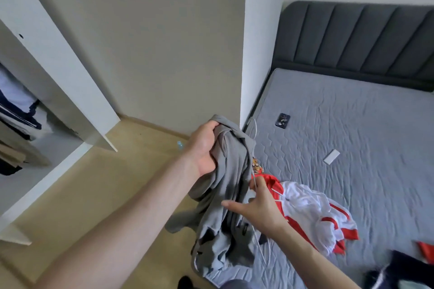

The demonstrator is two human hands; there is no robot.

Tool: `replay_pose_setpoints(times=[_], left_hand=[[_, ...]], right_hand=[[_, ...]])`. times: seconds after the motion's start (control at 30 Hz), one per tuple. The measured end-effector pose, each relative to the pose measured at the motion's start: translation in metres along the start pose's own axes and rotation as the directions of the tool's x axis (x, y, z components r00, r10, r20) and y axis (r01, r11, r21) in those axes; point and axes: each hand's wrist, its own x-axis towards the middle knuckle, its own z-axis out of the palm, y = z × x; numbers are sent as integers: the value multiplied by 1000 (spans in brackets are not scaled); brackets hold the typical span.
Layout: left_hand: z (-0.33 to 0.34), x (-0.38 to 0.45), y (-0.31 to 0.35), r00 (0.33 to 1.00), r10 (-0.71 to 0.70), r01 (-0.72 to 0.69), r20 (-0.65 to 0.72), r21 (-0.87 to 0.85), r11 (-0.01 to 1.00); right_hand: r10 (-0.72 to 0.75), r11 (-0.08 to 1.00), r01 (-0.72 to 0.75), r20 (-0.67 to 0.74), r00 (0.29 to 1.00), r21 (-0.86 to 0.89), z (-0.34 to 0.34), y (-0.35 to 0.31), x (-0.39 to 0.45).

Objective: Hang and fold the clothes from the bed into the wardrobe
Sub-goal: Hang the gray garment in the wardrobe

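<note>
Head view: your left hand (pixel 203 148) is clenched around the bunched top of a grey garment (pixel 225 206), holding it up so the cloth hangs over the near left edge of the bed (pixel 352 124). Your right hand (pixel 260 204) is at the garment's right side, thumb stretched out across the grey cloth and fingers curled about a thin white hanger (pixel 254 185); how firmly they grip the wire you cannot tell. The hanger's lower wire trails down toward the mattress.

Just right of your right hand, touching its back, lies a red and white garment (pixel 314 213), spread flat on the grey quilted mattress. A small patterned piece (pixel 257 166) peeks out beside the grey cloth above it. Dark and red clothes (pixel 404 265) sit at the lower right corner. Farther up the mattress, well apart from your hands, are a dark phone (pixel 282 120) and a white card (pixel 331 157), with the padded grey headboard (pixel 357 37) beyond.

A beige wall corner (pixel 243 54) juts out between bed and wardrobe (pixel 58 77), right behind the lifted garment. The wardrobe stands open at the left, clothes (pixel 18 110) hanging inside, its white side panel reaching onto the wooden floor (pixel 94 195). The floor between you and the wardrobe is open, apart from a small bluish object (pixel 180 144) by the skirting.
</note>
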Motion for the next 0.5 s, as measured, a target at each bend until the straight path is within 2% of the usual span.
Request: replay_pose_setpoints(times=[0.13, 0.23, 0.3, 0.33, 0.43, 0.5], left_hand=[[10, -12, 11, 992, 35, -22, 117, -110, 994], [-10, -4, 14, 987, 123, -113, 108, -97, 989], [-30, -1, 6, 982, 175, -178, 67, 56, 982], [-40, -2, -4, 983, 158, -171, 91, 154, 973], [-55, -18, -42, 975, -56, -40, 215, 418, 908], [-53, -30, -67, 950, -165, 1, 266, 525, 851]], right_hand=[[6, 990, -1, -34, 999, 141, 5, -10, 14], [60, 933, -34, -62, 996, 359, -9, -22, 26], [74, 879, -19, -98, 992, 476, -23, -32, 31], [74, 861, -5, -116, 991, 508, -30, -36, 34], [85, 826, 12, -146, 986, 564, -41, -46, 44], [96, 815, 10, -153, 984, 580, -45, -50, 48]])
